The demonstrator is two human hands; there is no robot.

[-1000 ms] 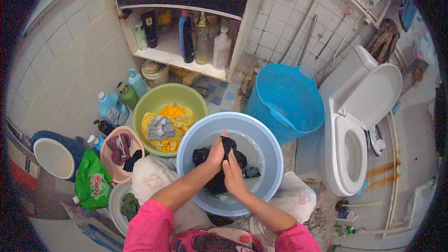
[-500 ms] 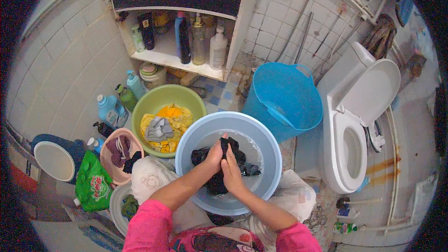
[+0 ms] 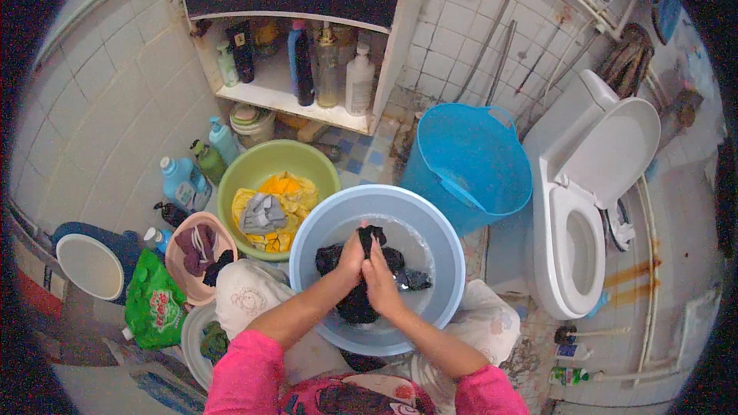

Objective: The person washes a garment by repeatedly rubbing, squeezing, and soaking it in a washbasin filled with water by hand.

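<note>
Both hands are over a light blue basin [image 3: 453, 261] that holds water and a wet black garment [image 3: 356, 304]. My left hand [image 3: 351, 258] presses against my right hand [image 3: 379, 280], palms facing, with a bunched part of the black cloth squeezed between them. A tuft of the cloth sticks out above the fingers. The rest of the garment lies in the water around and below the hands. A dark, shiny bit of cloth floats to the right of my right hand.
A green basin [image 3: 332, 173] with yellow and grey clothes adjoins the blue one. Behind right stands a blue bucket [image 3: 469, 146]; a toilet [image 3: 573, 253] is farther right. Left are a pink basin [image 3: 231, 234], a green detergent bag [image 3: 152, 300] and several bottles. A cabinet [image 3: 392, 54] stands at the back.
The hands have shifted very slightly to the left, still pressed on the cloth. The tuft above the fingers has changed shape a little.
</note>
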